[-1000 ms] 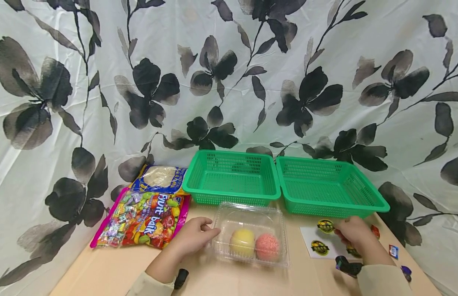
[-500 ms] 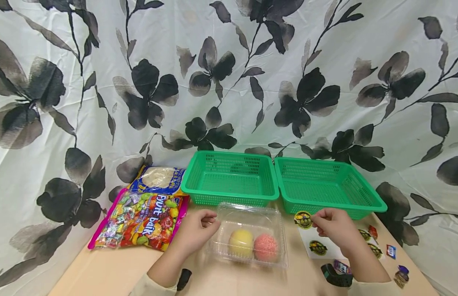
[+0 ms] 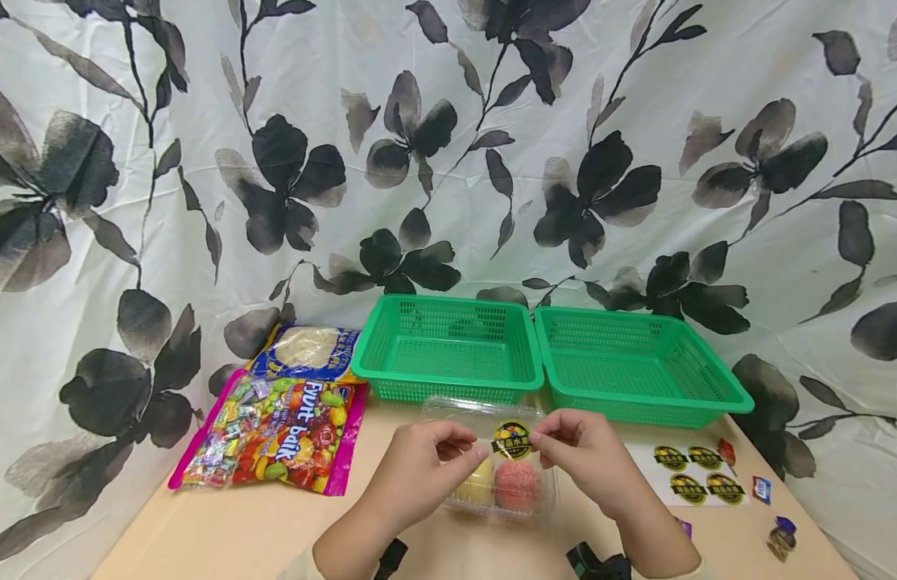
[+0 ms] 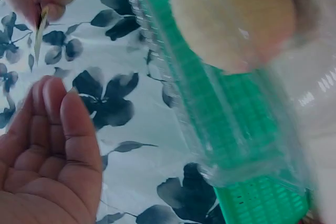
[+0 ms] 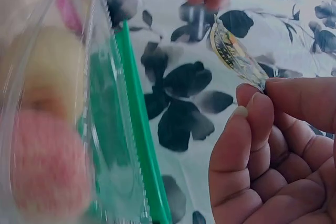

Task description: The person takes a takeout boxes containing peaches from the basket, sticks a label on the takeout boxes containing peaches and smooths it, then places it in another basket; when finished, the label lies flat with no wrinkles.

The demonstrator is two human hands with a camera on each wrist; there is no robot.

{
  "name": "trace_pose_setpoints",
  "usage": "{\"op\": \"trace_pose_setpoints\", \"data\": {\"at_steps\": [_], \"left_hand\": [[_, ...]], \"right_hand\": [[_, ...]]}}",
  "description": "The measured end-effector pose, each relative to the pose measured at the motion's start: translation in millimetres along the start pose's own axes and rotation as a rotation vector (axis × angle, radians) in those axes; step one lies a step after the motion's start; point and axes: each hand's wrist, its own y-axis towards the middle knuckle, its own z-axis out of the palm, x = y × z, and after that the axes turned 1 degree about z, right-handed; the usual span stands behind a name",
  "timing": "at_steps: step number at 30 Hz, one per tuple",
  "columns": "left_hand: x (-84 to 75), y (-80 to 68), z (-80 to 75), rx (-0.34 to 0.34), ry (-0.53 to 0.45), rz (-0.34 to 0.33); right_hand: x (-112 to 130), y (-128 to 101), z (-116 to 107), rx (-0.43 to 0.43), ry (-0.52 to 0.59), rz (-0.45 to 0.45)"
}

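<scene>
Sticker (image 3: 511, 441), round, black and yellow, hangs above clear clamshell box (image 3: 543, 499) on table (image 3: 224, 524), pinched at its edge by right hand (image 3: 589, 455); left hand (image 3: 419, 471), fingers relaxed, just beside it.
</scene>
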Motion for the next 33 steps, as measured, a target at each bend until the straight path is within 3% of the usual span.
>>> {"op": "trace_pose_setpoints", "data": {"at_steps": [4,8,12,21,28,33], "left_hand": [[-6.6,0.1,2.5,0.009,0.019,-0.030],[-8.2,0.7,1.5,0.009,0.048,-0.015],[-7.5,4.9,-2.0,0.041,0.078,-0.007],[1.9,38.2,-12.6,0.192,0.255,-0.014],[5.8,63.4,-16.4,0.362,0.259,-0.134],[6.0,76.7,-14.5,0.440,0.299,-0.201]], "right_hand": [[2,-2,11,-0.003,0.040,-0.035],[1,-3,17,-0.015,0.062,-0.044],[3,0,19,0.009,0.003,-0.026],[6,28,20,0.120,-0.155,0.078],[1,48,24,0.129,-0.258,0.122],[0,58,24,0.159,-0.276,0.172]]}}
